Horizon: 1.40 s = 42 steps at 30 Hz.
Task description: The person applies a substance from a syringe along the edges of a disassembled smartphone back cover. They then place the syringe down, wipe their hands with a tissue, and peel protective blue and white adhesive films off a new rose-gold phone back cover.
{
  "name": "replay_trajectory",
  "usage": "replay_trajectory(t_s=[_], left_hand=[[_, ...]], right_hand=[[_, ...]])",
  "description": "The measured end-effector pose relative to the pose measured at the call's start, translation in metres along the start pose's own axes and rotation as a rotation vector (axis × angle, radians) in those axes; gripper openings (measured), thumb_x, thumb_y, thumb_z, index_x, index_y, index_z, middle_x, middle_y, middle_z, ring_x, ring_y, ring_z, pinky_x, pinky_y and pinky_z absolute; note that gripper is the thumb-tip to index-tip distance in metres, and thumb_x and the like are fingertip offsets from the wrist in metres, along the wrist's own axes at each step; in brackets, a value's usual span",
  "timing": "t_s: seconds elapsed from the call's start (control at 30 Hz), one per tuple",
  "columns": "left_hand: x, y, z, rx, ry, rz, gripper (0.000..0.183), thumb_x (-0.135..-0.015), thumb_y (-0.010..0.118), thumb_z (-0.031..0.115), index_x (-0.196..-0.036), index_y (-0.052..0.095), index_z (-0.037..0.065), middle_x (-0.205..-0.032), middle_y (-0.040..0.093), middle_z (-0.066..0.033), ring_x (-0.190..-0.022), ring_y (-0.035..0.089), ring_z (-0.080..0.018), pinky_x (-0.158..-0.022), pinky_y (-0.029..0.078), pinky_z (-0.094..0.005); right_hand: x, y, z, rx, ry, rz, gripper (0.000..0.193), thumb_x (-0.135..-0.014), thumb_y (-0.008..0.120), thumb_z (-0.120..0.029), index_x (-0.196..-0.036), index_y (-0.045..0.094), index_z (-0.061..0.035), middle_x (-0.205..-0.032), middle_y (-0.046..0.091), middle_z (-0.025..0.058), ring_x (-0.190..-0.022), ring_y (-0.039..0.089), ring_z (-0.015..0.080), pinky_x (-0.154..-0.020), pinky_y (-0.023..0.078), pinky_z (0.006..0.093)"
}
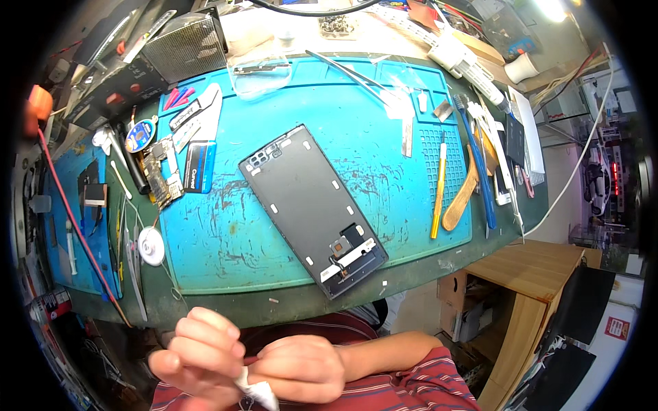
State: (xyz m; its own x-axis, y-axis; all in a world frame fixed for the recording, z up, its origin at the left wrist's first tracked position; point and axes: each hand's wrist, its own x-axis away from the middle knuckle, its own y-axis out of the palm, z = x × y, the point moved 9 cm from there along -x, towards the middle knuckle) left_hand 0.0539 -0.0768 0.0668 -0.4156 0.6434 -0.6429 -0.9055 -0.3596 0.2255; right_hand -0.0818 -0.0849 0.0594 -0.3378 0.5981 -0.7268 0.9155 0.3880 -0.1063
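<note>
Just beyond the near table edge, both my hands are close together in front of my striped shirt. My left hand (pixel 199 356) has its fingers curled and meets a crumpled white tissue (pixel 260 394). Beside it, my right hand (pixel 301 366) is closed, with the tissue sticking out below its fingers; the fingertips are hidden. On the blue mat in front of me lies a dark phone screen assembly (pixel 308 198), set at a slant. Camera cutouts show at its upper left end, and a flex cable with a white strip (pixel 348 260) crosses its lower end.
Right of the phone lie a yellow-handled tool (pixel 439 192), a wooden-handled tool (pixel 460 198) and a blue brush (pixel 480 164). Tweezers (pixel 346 72) and a clear tray (pixel 260 79) sit at the back. Circuit boards (pixel 163 171) and a white spool (pixel 151 245) are at left.
</note>
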Motion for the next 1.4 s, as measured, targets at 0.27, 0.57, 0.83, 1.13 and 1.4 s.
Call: replay_trajectory(t_s=[0.27,0.57,0.83,1.13,1.4], left_hand=[[0.000,-0.010,0.000,-0.040,0.023,0.063,0.056,-0.104,0.029,0.049,-0.127,0.052,0.004,-0.073,0.054,-0.0021,-0.066,0.049,-0.0176,-0.062,0.041,-0.0332],[-0.016,-0.008,-0.007,0.343,-0.183,-0.228,0.051,-0.102,0.042,0.046,-0.103,0.052,-0.003,-0.053,0.057,-0.0084,-0.041,0.047,-0.0159,-0.038,0.036,-0.0264],[-0.012,0.013,-0.010,0.153,-0.522,-0.405,0.105,-0.084,0.007,0.082,-0.075,0.069,-0.003,-0.038,0.041,0.0054,-0.034,0.038,-0.0073,-0.035,0.028,-0.0245],[0.005,-0.023,-0.009,0.008,-0.545,-0.289,0.070,-0.099,0.029,0.058,-0.123,0.056,-0.002,-0.060,0.050,-0.0019,-0.045,0.041,-0.0085,-0.046,0.034,-0.0214],[-0.016,-0.057,0.018,-0.323,-0.220,-0.324,0.056,-0.095,0.063,0.019,-0.142,0.038,0.002,-0.125,0.050,-0.0177,-0.088,0.063,-0.0171,-0.072,0.053,-0.0265]], right_hand=[[-0.012,0.014,-0.004,0.006,0.017,0.001,0.033,-0.066,0.065,-0.007,-0.092,0.068,0.0126,-0.093,0.063,0.0178,-0.076,0.062,0.0265,-0.068,0.055,0.0358],[-0.005,0.022,-0.018,0.060,-0.103,-0.019,0.030,-0.066,0.065,-0.007,-0.089,0.067,0.0123,-0.092,0.064,0.0192,-0.075,0.063,0.0272,-0.067,0.056,0.0347],[-0.009,0.004,-0.046,0.154,-0.215,-0.233,0.024,-0.072,0.069,-0.006,-0.093,0.069,0.0076,-0.097,0.067,0.0162,-0.081,0.067,0.0242,-0.072,0.058,0.0336],[-0.049,-0.160,-0.034,0.971,0.026,0.062,0.026,-0.083,0.073,-0.006,-0.105,0.061,-0.0027,-0.084,0.068,0.0122,-0.067,0.065,0.0270,-0.057,0.051,0.0340],[-0.111,-0.164,0.008,1.239,0.228,0.093,0.018,-0.090,0.069,-0.019,-0.097,0.072,-0.0030,-0.067,0.063,0.0144,-0.056,0.057,0.0275,-0.055,0.044,0.0359]])
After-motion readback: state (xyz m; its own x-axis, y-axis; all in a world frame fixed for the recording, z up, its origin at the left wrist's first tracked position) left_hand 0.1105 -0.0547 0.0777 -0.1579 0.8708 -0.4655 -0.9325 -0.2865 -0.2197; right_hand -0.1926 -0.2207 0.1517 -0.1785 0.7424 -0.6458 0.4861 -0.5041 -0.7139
